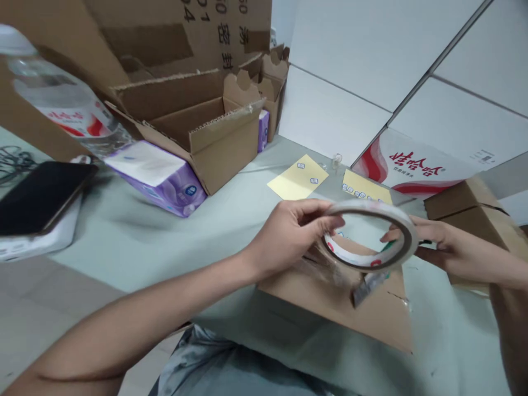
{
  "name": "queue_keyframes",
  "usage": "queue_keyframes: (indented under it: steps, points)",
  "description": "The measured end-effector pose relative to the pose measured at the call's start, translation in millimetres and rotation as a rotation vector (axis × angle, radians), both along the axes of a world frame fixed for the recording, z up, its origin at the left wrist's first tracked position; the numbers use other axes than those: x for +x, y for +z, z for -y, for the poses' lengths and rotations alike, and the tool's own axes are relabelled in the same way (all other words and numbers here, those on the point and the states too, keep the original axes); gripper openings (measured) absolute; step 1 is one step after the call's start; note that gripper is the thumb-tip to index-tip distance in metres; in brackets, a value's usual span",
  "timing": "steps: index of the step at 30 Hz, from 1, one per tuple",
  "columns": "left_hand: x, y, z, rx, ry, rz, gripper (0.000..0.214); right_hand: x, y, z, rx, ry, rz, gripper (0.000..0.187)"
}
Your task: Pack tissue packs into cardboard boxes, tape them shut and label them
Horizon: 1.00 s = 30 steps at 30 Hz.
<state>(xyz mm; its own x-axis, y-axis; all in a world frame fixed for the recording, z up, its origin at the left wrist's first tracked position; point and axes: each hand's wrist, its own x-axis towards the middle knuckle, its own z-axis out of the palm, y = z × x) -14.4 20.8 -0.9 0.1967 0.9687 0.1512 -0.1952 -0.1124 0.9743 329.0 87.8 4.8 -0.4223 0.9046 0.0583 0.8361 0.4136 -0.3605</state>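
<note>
The left forearm slants in from the near left, and the left hand (295,234) pinches one roll of tape (355,258) at its left rim, thumb and index nearly closed around it. The right hand (449,245) comes from the right side, fingers part-curled, a fingertip showing through the ring; whether it grips the far rim cannot be told. The roll is tilted, held between the two hands' fingers. Just under the fingers hangs one blurred grey piece (369,289), and below it lies one cardboard sheet (350,324) on the table (160,242).

Well left of the left fingers is one phone (45,192). One brown box (466,214) stands just beyond the right fingers. Two yellow sheets (299,176) lie past the left fingertips. Farther left of them are two purple tissue packs (165,176), one bottle (70,104) and two open cartons (231,143). Beyond the right fingers stands one red-and-white carton (416,165).
</note>
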Motion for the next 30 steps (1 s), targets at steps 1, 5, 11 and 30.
queue_keyframes:
  steps: [1, 5, 11, 30]
  points:
    - [-4.3, 2.2, -6.3, -0.02, 0.042, 0.032, 0.026, 5.6, -10.8, 0.0, 0.005, -0.055, -0.008, 0.031]
    - [-28.4, -2.7, -43.0, -0.099, 0.232, -0.086, 0.045, 21.9, -55.9, -2.2, 0.008, -0.268, -0.019, 0.034]
    - [-53.5, -51.9, -87.7, -0.195, 0.259, -0.746, 0.045, 24.1, -110.1, -6.5, 0.038, -0.415, -0.023, 0.038]
    - [-44.9, -1.8, -67.9, 0.063, -0.081, -1.195, 0.06, -73.7, -110.0, -9.1, 0.004, 0.003, -0.083, 0.016]
